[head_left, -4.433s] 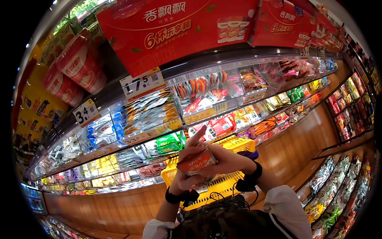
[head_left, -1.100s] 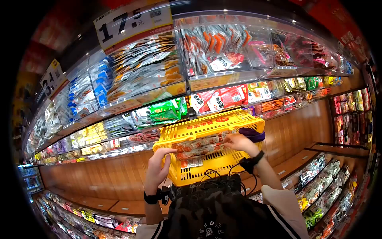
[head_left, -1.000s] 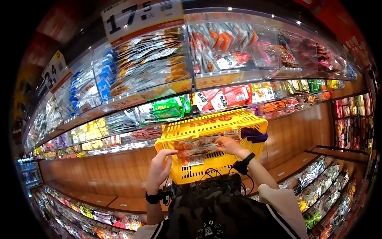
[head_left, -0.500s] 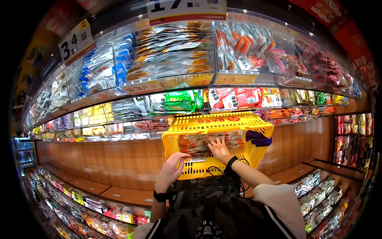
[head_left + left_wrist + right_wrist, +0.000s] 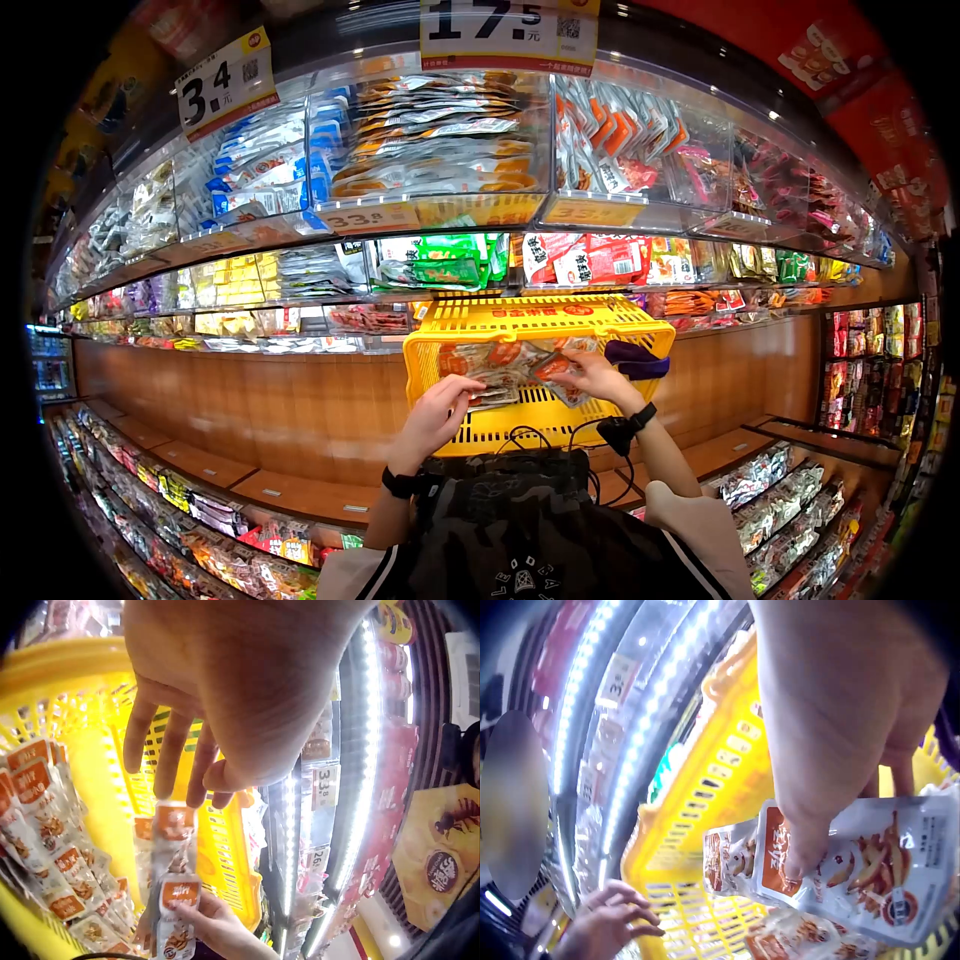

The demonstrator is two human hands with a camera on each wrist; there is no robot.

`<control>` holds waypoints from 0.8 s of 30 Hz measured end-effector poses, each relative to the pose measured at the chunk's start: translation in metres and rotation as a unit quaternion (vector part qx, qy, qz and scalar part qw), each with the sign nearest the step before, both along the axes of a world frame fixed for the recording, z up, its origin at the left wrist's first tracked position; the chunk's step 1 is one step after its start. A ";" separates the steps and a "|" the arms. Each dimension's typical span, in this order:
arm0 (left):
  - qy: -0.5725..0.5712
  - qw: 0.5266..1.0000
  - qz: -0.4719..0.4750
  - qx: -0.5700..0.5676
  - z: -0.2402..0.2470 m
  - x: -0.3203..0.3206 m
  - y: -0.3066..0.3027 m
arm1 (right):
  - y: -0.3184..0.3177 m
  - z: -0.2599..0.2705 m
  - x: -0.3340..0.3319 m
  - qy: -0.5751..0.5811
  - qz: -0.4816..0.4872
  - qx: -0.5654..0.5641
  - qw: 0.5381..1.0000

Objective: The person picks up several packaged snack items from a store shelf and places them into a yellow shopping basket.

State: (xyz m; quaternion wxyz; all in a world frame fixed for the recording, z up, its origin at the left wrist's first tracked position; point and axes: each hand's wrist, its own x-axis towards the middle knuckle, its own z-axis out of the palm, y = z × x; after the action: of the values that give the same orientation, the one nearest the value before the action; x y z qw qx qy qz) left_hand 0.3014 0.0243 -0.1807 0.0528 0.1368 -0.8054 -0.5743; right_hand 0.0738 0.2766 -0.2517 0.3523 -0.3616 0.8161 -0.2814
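Observation:
A yellow basket [image 5: 540, 315] stands in front of me, with several small clear-and-orange snack packets [image 5: 45, 795] lying inside. My right hand [image 5: 597, 380] pinches a few of these snack packets [image 5: 877, 862] over the basket's right part, thumb lying on the orange label. At the basket's near left edge is my left hand [image 5: 440, 415]. Its fingers [image 5: 172, 750] are extended and a little spread, with the tips close to the top of the held packets in the left wrist view. Nothing is gripped by it.
Behind the basket rise shelves of bagged snacks [image 5: 440, 130] with price tags [image 5: 510, 35]. A purple cloth [image 5: 638, 362] hangs on the basket's right end. Lower racks of packets [image 5: 790, 500] stand at both sides. Cables [image 5: 525, 435] run near the basket's front wall.
Earlier both hands held an orange-labelled pack above the basket, then went down to it. Over the last half second my right hand moved right, now holding packets. The left hand barely moved.

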 end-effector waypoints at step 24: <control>-0.062 0.710 0.189 0.676 -0.136 -0.032 0.031 | 0.029 -0.016 0.044 -0.412 -0.222 -0.161 0.869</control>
State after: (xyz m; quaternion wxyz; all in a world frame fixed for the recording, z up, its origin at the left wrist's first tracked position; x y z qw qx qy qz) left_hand 0.2697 0.0557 -0.3169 0.0039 0.3209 -0.1610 -0.9333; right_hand 0.1174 0.3051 -0.2673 0.5217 -0.0737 0.5986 -0.6034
